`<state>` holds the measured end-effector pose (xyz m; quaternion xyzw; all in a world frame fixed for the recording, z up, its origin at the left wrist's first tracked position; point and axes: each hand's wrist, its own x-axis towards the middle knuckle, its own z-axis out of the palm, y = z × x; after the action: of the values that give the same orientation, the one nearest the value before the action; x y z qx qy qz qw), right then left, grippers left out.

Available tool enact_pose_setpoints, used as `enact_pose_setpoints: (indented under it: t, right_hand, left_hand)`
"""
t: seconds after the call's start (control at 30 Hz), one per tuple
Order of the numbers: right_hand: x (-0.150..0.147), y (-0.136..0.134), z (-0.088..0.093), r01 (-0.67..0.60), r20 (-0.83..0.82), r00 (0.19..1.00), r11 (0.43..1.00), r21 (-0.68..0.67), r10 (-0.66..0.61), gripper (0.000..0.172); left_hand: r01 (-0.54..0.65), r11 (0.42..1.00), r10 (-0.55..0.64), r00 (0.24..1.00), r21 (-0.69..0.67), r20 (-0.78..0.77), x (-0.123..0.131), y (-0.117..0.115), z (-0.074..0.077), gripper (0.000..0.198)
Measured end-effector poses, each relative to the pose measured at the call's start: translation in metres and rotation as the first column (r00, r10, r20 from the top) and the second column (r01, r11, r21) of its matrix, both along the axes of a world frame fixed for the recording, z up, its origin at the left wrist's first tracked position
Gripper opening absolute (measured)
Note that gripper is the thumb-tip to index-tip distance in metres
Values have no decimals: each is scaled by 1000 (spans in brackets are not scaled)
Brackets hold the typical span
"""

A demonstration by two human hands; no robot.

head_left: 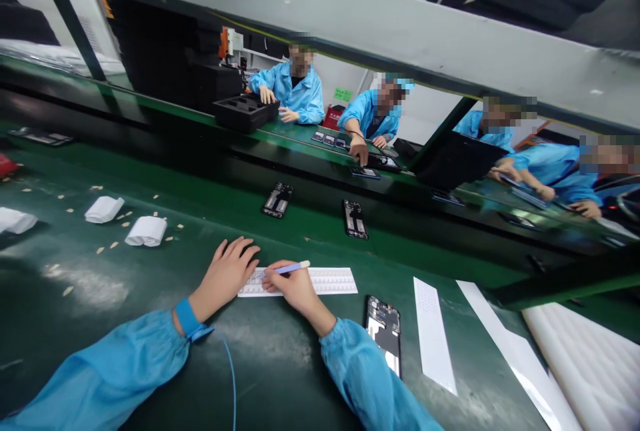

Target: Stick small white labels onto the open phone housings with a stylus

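Observation:
A white sheet with rows of small marks (333, 280) lies on the green table (280, 378). My left hand (227, 274) rests flat with fingers spread at the sheet's left end, a blue band round its wrist. Over the left half of the sheet, my right hand (295, 288) grips a light purple pen-like tool (295, 268) with a pale end; its lower tip is hard to make out. Right of the sheet lies an opened phone (384, 331), partly covered by my right sleeve.
Two phone frames (277, 200) (355, 219) lie beyond the sheet. White folded pieces (147, 231) and small scraps are at the left. Paper strips (434, 334) and white padding (585, 358) lie right. Several people in blue (300, 91) work behind the shelf beam (350, 38).

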<state>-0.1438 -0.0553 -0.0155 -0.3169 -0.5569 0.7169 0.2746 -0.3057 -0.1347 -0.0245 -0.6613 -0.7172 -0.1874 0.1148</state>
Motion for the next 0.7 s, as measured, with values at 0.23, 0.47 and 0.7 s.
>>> enact_pose_setpoints:
  t: [0.23, 0.47, 0.7]
  right_hand:
    - [82, -12, 56, 333, -101, 942, 931, 150, -321, 37]
    - [245, -58, 34, 496, 92, 853, 852, 164, -514, 34]
    - [279, -89, 6, 466, 107, 867, 867, 175, -487, 27]
  left_hand:
    - [27, 997, -29, 999, 78, 28, -2, 0, 10, 32]
    - [381, 896, -411, 906, 230, 99, 79, -21, 17, 24]
    - [761, 649, -749, 639, -5, 174, 185, -38, 26, 31]
